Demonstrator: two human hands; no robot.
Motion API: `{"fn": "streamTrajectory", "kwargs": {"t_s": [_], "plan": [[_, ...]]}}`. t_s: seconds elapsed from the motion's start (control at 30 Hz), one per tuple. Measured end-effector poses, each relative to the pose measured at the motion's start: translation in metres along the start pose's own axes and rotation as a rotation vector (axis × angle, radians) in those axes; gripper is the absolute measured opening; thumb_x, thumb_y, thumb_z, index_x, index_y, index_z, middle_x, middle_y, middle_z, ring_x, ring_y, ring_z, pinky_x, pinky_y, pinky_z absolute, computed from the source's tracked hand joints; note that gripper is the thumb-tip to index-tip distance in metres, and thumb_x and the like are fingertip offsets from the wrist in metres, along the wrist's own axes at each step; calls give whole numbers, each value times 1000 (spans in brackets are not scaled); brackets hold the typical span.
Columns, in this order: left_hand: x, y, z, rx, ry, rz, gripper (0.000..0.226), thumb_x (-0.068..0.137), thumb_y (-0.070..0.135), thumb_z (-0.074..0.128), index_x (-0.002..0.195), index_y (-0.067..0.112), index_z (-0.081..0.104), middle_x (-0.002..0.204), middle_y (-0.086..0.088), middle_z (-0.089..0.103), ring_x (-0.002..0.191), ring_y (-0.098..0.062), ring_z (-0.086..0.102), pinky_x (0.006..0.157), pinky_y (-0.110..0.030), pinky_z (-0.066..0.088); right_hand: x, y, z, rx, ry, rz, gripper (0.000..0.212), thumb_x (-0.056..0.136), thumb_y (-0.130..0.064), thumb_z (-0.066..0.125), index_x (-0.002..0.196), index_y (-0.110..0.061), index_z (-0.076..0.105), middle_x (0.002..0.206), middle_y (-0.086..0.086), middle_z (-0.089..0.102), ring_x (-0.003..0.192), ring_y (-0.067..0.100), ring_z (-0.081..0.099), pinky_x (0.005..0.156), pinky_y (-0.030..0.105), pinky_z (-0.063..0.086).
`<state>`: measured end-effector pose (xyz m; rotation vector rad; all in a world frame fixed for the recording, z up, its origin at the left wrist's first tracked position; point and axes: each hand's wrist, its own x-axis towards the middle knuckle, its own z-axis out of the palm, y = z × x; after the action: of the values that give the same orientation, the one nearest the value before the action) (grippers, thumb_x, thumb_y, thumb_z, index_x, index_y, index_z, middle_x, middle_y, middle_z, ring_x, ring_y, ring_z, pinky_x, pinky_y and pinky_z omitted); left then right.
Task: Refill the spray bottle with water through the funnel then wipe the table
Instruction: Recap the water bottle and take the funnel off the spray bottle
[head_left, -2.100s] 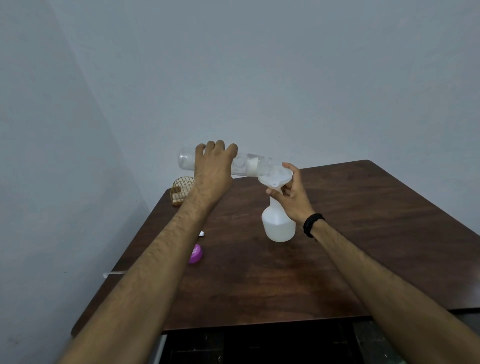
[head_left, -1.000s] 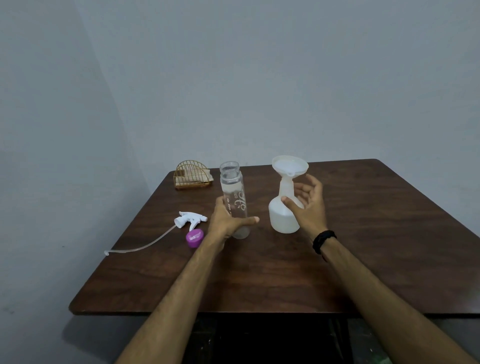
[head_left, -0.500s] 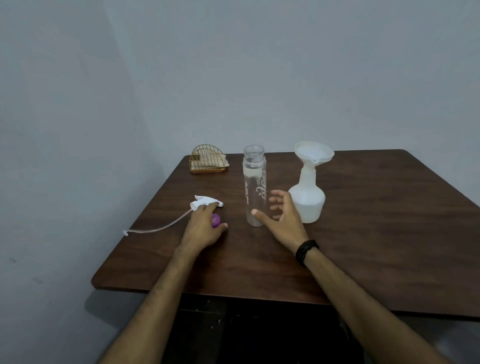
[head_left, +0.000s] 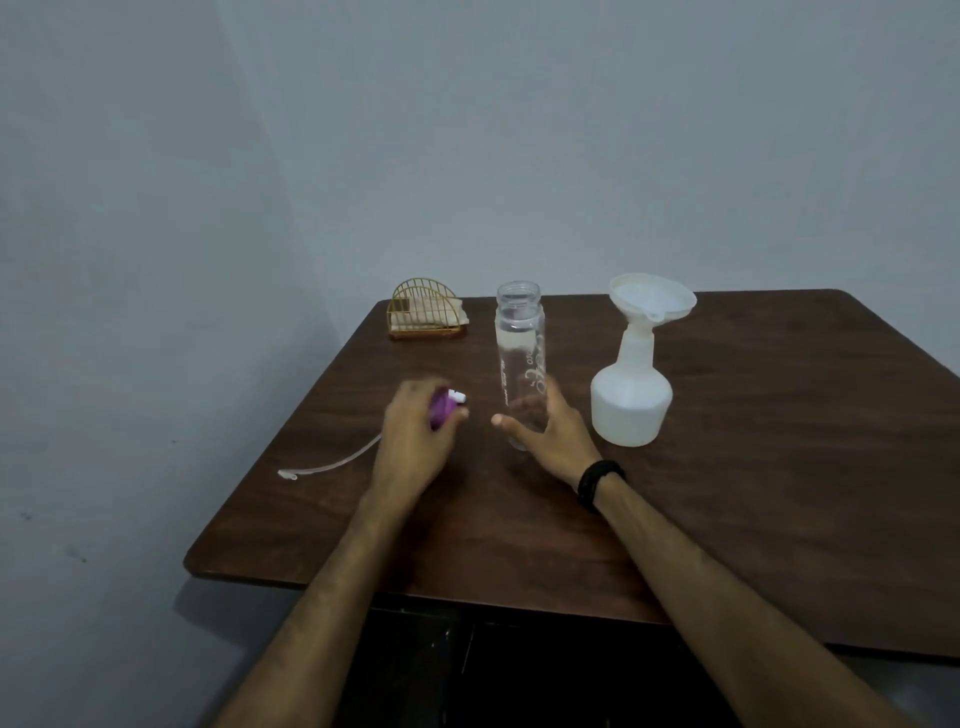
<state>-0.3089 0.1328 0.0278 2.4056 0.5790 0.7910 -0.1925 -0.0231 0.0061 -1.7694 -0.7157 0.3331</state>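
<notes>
The purple cap (head_left: 441, 409) is grasped in the left hand (head_left: 415, 441), presumably for closing the clear bottle (head_left: 521, 364), which is steadied at its base by the loosely curled right hand (head_left: 550, 434) (full closure of the grip cannot be told). The spray bottle (head_left: 631, 400) is stood upright just right of the clear bottle, with the funnel (head_left: 652, 301) seated in its neck. The spray head (head_left: 457, 396) is left on the table (head_left: 779, 467) behind the left hand, and a wire holder (head_left: 423, 309) is kept at the far edge.
</notes>
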Motion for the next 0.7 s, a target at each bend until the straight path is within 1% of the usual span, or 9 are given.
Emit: {"fn": "streamTrajectory", "kwargs": {"t_s": [0.1,0.13,0.17,0.23,0.3,0.37,0.5,0.63,0.7], "plan": [[23,36,-21,-303,150,-58,48,83,37,78,123,19,58,113,10,62,95,1,60,77,-6,47,0,5,0,-10,-15,-3,75,83,-44,76,143,-26,35,122,-3,62,109,12,60,75,11,44],[32,46,-28,-383,169,-33,47,82,41,78,120,20,60,110,10,65,95,1,63,79,-8,50,0,7,1,-16,-14,-2,73,83,-44,77,141,-26,36,121,-4,63,108,11,61,76,11,44],[40,56,-34,-450,163,2,47,80,46,77,117,20,63,109,9,68,96,-1,66,82,-13,53,0,8,1,-20,-13,0,72,82,-44,77,140,-27,37,120,-4,63,108,11,61,77,12,45],[56,72,-42,-495,103,87,46,79,51,75,114,22,68,108,7,71,97,-7,68,84,-23,56,1,9,1,-24,-11,-3,72,82,-45,78,139,-26,38,117,-5,64,107,11,62,80,14,48],[67,85,-46,-381,30,186,44,83,49,73,118,23,69,109,7,70,98,-6,67,84,-18,54,2,10,2,-39,-6,-18,75,81,-46,78,141,-25,38,117,-6,64,108,11,62,88,23,53],[75,94,-47,-223,-40,270,45,86,50,70,122,24,68,113,8,68,101,-6,64,84,-16,52,3,11,2,-53,1,-27,77,80,-47,78,142,-25,37,115,-6,64,108,11,62,92,28,53],[87,111,-56,-1,-137,353,50,86,54,67,126,24,67,104,4,63,95,-11,58,85,-28,52,4,12,3,-46,-14,-17,80,79,-48,79,143,-27,35,113,-10,63,106,10,60,93,38,56],[92,132,-62,234,-212,374,61,83,63,63,129,25,65,105,1,59,95,-14,57,85,-37,53,4,10,2,-68,-16,-24,76,83,-46,76,143,-25,35,118,-7,62,109,10,58,90,25,48],[91,139,-62,276,-219,376,61,82,65,62,124,21,68,104,-2,60,92,-17,58,84,-39,54,3,9,1,-71,-22,-22,75,83,-45,76,142,-25,35,119,-6,62,110,10,56,89,23,45]]}}
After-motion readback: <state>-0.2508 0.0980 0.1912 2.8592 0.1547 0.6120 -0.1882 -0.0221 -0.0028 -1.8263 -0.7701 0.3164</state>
